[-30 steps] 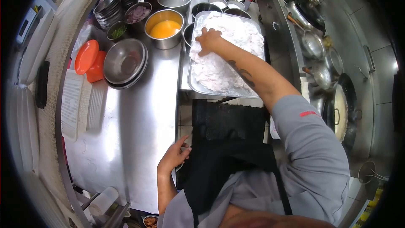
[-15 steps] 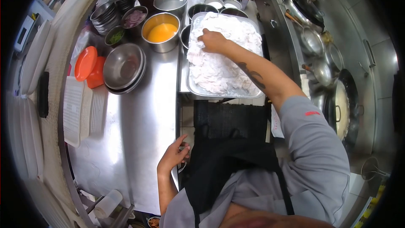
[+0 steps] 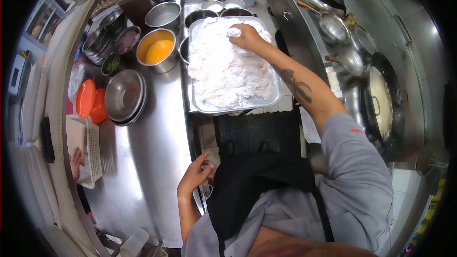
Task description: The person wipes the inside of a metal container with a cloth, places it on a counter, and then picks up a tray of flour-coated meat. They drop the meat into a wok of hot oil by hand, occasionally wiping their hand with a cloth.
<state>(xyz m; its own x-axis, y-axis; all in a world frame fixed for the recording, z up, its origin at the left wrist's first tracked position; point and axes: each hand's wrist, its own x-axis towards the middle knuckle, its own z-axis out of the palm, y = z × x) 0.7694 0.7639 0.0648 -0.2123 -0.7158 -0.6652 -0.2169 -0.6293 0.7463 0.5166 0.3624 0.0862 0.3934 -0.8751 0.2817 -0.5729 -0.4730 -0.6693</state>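
A metal tray (image 3: 277,99) is heaped with white, flour-coated pieces (image 3: 223,69), lumpy and powdery. Over the far right part of the heap, my right hand (image 3: 248,39) is closed, pinching a white floury piece (image 3: 233,32) between thumb and fingers. My left hand (image 3: 194,177) hangs by the near edge of the steel counter (image 3: 152,171), its fingers loosely apart and holding nothing.
On the counter stand a pot of orange-yellow liquid (image 3: 169,37), stacked steel bowls (image 3: 140,107) and an orange container (image 3: 98,106). Another person's hand (image 3: 75,163) is at a white basket (image 3: 95,162). Small metal bowls stand behind the tray; woks (image 3: 397,109) line the right.
My right hand has moved rightward across the heap and now shows a white piece in its fingers. Another person's hand has appeared at the basket. The camera view has shifted; my left hand stays put.
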